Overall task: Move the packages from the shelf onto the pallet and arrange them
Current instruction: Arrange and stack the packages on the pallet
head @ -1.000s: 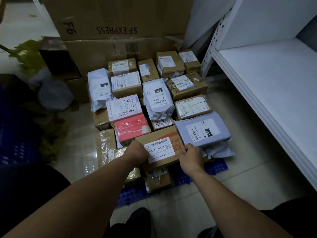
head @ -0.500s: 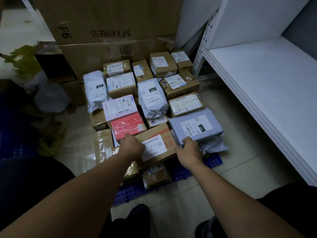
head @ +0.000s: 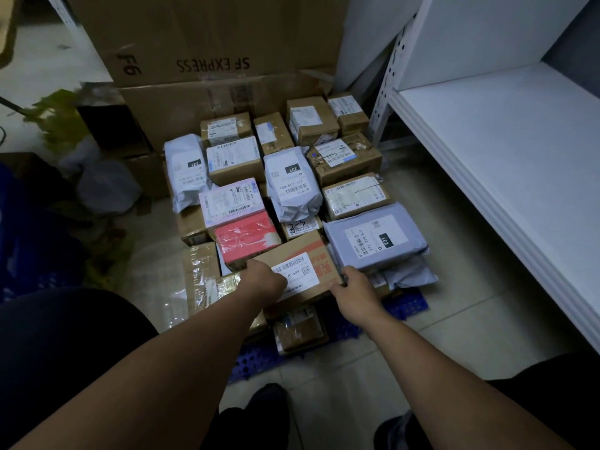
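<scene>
A brown cardboard box with a white barcode label and red print (head: 303,259) lies on top of the front packages on the blue pallet (head: 407,303). My left hand (head: 264,280) holds its left end, fingers curled over the edge. My right hand (head: 354,289) grips its right near corner. Several packages cover the pallet: a red box (head: 246,237), a grey mailer bag marked 231 (head: 376,238), a white bag (head: 292,186), and brown cartons behind. The white shelf (head: 506,151) at right holds nothing in the part I see.
Large SF EXPRESS cartons (head: 211,37) stand behind the pallet. The shelf's perforated post (head: 389,79) rises at the pallet's back right corner. Bags and green leaves (head: 55,115) lie left. Tiled floor (head: 461,319) runs between pallet and shelf. My shoe (head: 259,404) is below.
Both hands stay on the labelled brown box, which has shifted slightly toward the red box and grey mailer. The view has drifted a little.
</scene>
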